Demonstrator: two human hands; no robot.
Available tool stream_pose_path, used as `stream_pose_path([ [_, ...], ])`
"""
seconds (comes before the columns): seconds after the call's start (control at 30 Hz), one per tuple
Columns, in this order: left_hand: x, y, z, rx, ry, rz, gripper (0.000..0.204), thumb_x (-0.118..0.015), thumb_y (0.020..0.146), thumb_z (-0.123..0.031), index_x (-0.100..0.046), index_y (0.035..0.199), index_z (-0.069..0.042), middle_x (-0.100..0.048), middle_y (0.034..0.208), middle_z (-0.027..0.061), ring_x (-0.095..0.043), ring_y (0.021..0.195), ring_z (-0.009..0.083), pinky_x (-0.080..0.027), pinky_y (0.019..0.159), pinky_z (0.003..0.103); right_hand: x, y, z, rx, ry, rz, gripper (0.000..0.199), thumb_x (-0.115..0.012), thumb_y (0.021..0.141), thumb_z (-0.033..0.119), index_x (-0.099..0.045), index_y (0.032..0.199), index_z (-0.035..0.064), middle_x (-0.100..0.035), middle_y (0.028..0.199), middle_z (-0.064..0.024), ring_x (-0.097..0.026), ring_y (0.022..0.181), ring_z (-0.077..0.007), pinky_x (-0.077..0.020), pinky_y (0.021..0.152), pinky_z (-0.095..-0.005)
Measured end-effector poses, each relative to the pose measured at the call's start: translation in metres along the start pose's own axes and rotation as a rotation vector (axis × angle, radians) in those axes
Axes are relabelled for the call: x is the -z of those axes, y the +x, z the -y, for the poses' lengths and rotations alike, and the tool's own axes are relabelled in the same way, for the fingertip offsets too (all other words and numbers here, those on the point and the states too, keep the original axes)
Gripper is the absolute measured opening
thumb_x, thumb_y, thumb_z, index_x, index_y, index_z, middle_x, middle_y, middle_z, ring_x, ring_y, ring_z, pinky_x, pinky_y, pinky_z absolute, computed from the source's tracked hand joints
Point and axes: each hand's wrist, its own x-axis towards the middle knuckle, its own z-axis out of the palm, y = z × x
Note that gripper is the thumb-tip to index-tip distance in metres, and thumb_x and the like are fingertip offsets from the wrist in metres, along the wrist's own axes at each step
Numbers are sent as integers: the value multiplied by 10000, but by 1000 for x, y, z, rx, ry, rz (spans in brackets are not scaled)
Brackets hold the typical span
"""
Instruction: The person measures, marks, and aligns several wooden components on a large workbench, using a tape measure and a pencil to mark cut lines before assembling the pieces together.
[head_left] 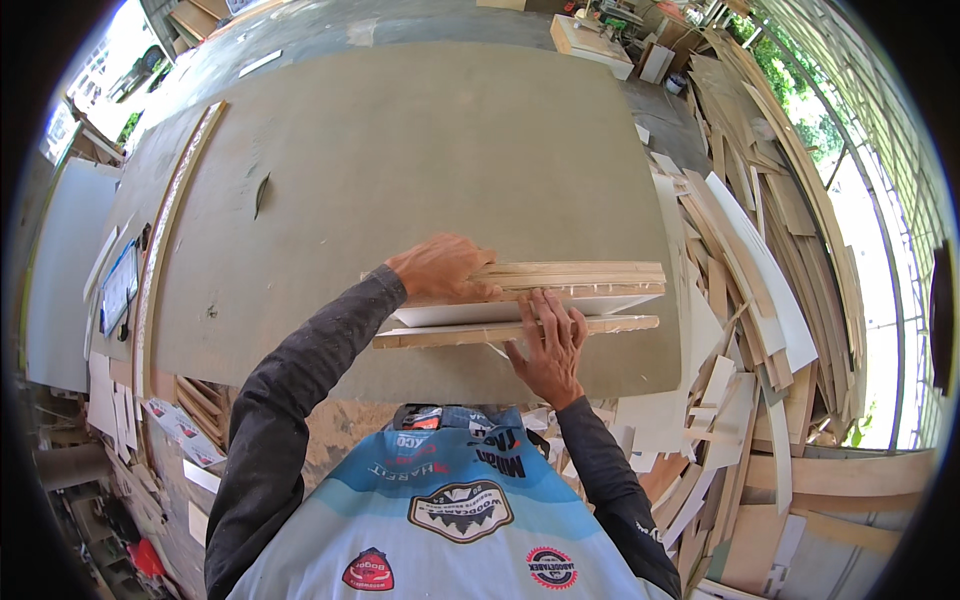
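Note:
Several narrow wooden boards (590, 270) stand close together on the large grey-brown work surface (420, 150), their pale edges facing up. Nearest me, a separate board (430, 338) leans apart from the bunch, and a white face shows in the gap. My left hand (445, 270) is closed over the left part of the bunch, its fingertips on the upper edges. With its fingers over the front edges and its thumb by the nearest board, my right hand (550, 350) grips the boards near their middle. Their lower edges are hidden.
A long narrow strip (180, 200) lies along the left side, beside a clipboard-like blue-and-white flat item (120, 288). A dark leaf-shaped scrap (262, 195) rests on the surface. Offcuts and long planks (800, 260) are heaped at right. A pale wooden box (590, 48) stands far back.

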Motion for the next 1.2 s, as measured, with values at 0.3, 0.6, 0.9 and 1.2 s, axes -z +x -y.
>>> stream_pose_path([
  [0.3,12,26,-6,-37,108,65,582,-638,885,-543,-610,1106,-5,-628,729,197,-646,758,400,-480,703,522,24,3,-8,8,96,192,529,-809,616,188,-618,1100,93,-588,1087,-76,-562,1063,-262,-398,948,-437],
  [0.6,-7,2,1,175,44,-136,530,-716,812,-347,-600,1175,20,-666,812,213,-663,810,392,-505,792,515,41,-9,-32,105,162,265,487,-792,561,102,-616,1015,89,-590,943,-65,-582,936,-258,-450,807,-389],
  [0.9,1,-64,31,845,99,-543,464,-690,806,-294,-598,1068,77,-671,801,233,-665,804,406,-501,770,501,55,17,-63,58,193,267,442,-833,585,122,-646,985,89,-603,929,-56,-583,912,-261,-434,766,-401],
  [1.2,-18,-47,37,1134,-83,-748,449,-651,787,-279,-609,1081,58,-678,1049,247,-660,988,405,-499,916,489,42,48,-46,118,271,322,460,-853,614,151,-652,1019,72,-622,949,-63,-590,920,-271,-438,776,-405],
])
